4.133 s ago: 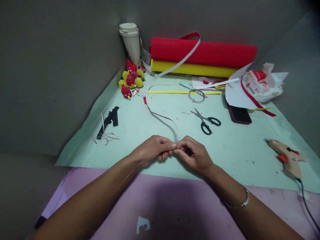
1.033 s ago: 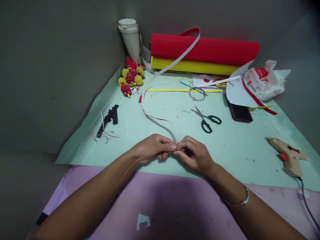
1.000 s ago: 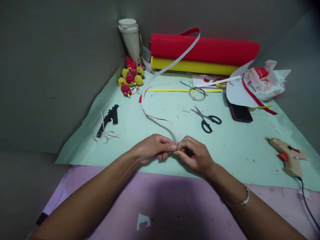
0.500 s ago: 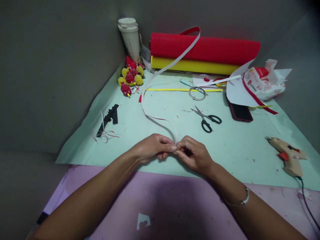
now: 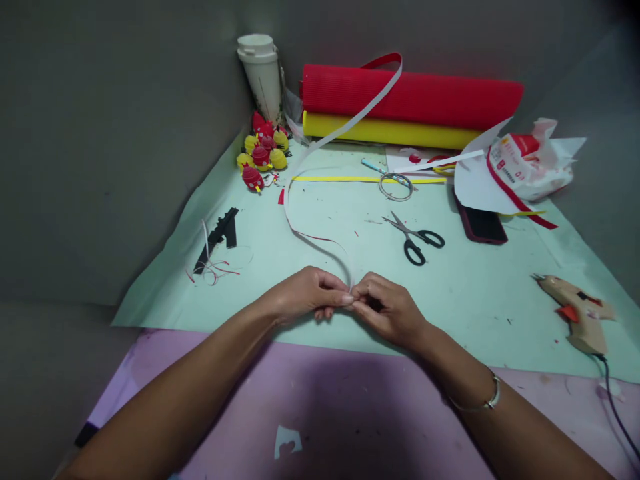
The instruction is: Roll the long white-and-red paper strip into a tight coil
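Head view: the printed pack (image 5: 530, 170) is unreadable; left hand (image 5: 313, 293) and right hand (image 5: 393, 310) pinch a curling red-white strip (image 5: 351, 121).

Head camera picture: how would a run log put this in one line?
left hand: pinching strip; right hand: pinching same strip; scissors: lying open

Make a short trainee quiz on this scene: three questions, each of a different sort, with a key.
1. What do the left hand and right hand hold at their fingertips? A) a phone; B) a thin strip; C) a cup.
2. True or false: the glue gun lies to the right of the scissors.
3. Fill in the blank: the bracelet is worn on the ____ arm.

Key: 1. B; 2. True; 3. right.
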